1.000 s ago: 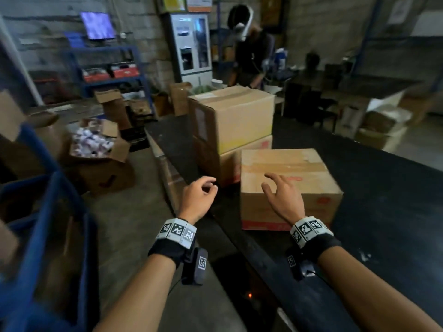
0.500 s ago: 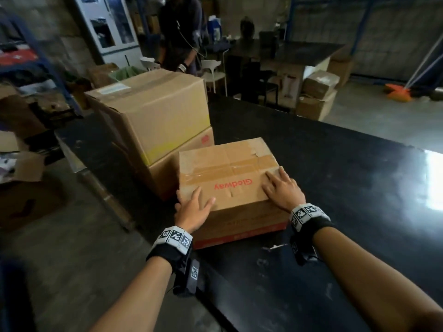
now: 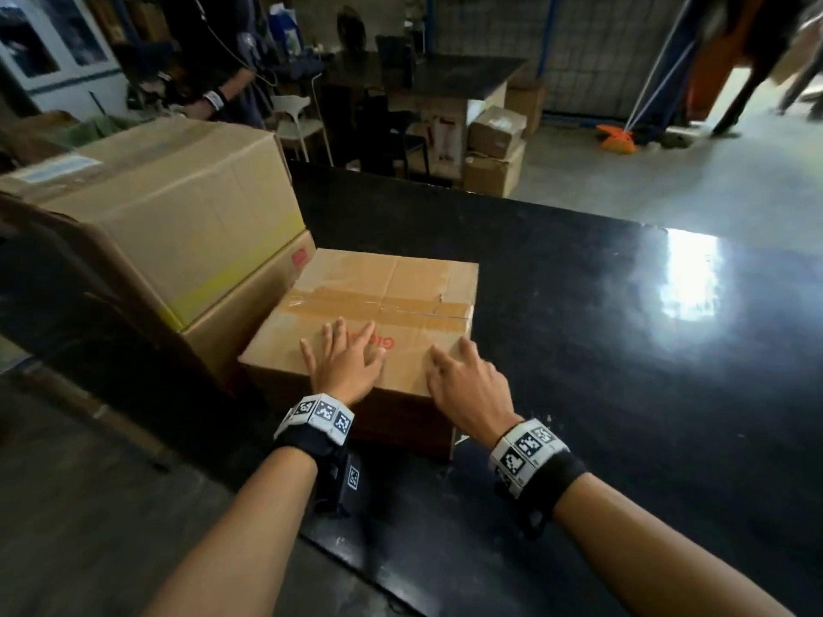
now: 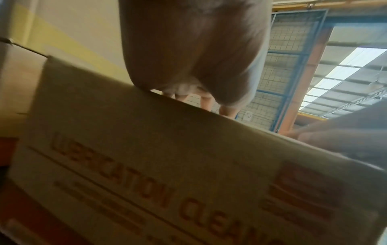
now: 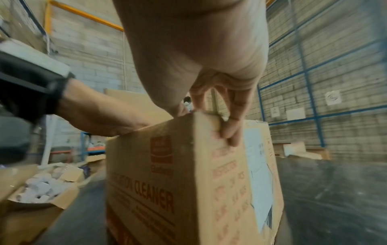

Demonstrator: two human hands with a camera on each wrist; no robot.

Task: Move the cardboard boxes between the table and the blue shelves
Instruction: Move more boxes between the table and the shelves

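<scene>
A small cardboard box [image 3: 401, 287] with red print stands on the black table [image 3: 601, 371], taped along its top. My left hand [image 3: 343, 362] lies flat on the lid near the front edge, fingers spread. My right hand [image 3: 463, 385] sits on the near right corner. In the right wrist view its fingers [image 5: 232, 131] bend over that corner onto the side of the box [image 5: 167, 182]. The left wrist view shows the box's printed front [image 4: 146, 165] close up, under the palm of my left hand [image 4: 194, 49]. Just left of it stand two stacked cardboard boxes, large [image 3: 178, 216] on lower [image 3: 249, 313].
A person [image 3: 218, 82] stands behind the table by a white chair [image 3: 294, 118] and a second dark table [image 3: 445, 77]. More boxes [image 3: 494, 149] sit on the floor beyond. An open box of white rolls [image 5: 41, 189] lies at floor level left. Blue mesh racking [image 5: 314, 82] lines the wall.
My view has swung right, off the blue shelves. My left hand moved from the box's left front corner onto its lid. The right hand slid back to the near right corner.
</scene>
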